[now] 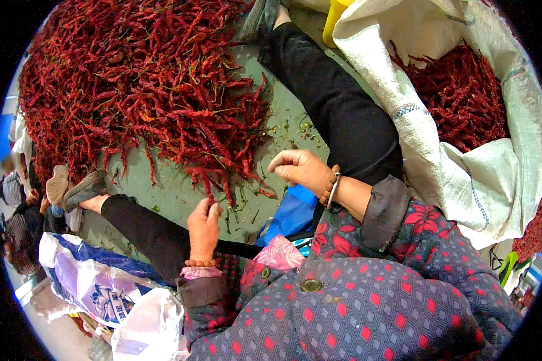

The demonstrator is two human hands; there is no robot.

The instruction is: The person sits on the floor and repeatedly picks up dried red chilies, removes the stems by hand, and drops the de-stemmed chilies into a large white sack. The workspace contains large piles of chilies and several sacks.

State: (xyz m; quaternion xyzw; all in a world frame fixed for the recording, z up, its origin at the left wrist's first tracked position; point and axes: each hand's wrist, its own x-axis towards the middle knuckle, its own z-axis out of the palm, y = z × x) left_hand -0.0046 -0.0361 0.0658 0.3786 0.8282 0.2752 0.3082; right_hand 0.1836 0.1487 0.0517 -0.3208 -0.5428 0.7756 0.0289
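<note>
A large heap of dried red chili peppers [144, 84] spreads over the floor between my outstretched legs. At the heap's near edge my left hand [203, 231] is closed, its thumb and fingers pinching a dried chili pepper [207, 186] that points away toward the pile. My right hand [304, 171] hovers to the right of the heap, above the floor, with its fingers curled in and thumb close to them. Whatever sits between those right fingertips, if anything, is too small or hidden to make out.
A white woven sack [427, 144], its mouth rolled down, holds more chili peppers [457, 96] at the right. Blue cloth or plastic [289, 213] lies between my legs. Plastic bags [102, 280] rest at the lower left. Other people [24, 222] sit at the far left.
</note>
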